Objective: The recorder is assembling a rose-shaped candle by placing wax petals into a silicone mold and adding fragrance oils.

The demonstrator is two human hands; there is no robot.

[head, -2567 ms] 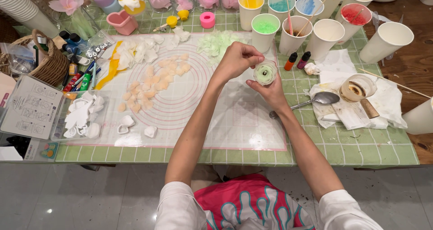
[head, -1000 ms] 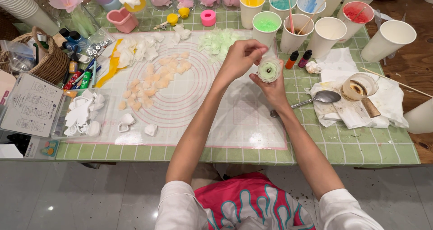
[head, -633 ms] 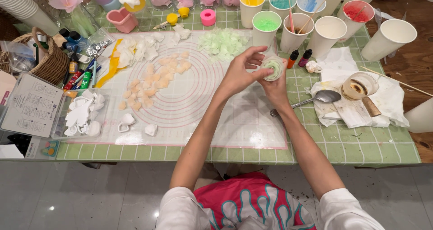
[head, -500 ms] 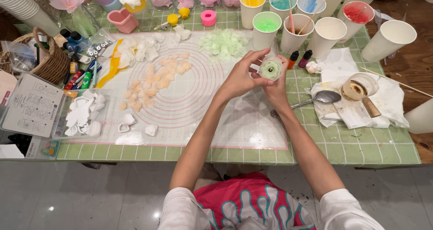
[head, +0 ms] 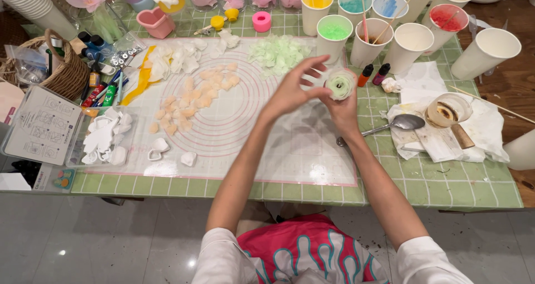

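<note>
Two hands meet above the mat [head: 234, 122], at about one o'clock from its centre. From the head view, my right hand [head: 344, 108] is cupped under the pale green flower [head: 340, 84], fingers closed around its base so the bloom faces up. My left hand [head: 292, 89] is half open, fingertips at the flower's edge, seemingly pressing a petal on. Green petals [head: 278, 52] lie at eleven o'clock of the flower, within easy reach; peach petals [head: 195, 97] sit further left. Paint cups [head: 333, 36] stand along the far edge.
</note>
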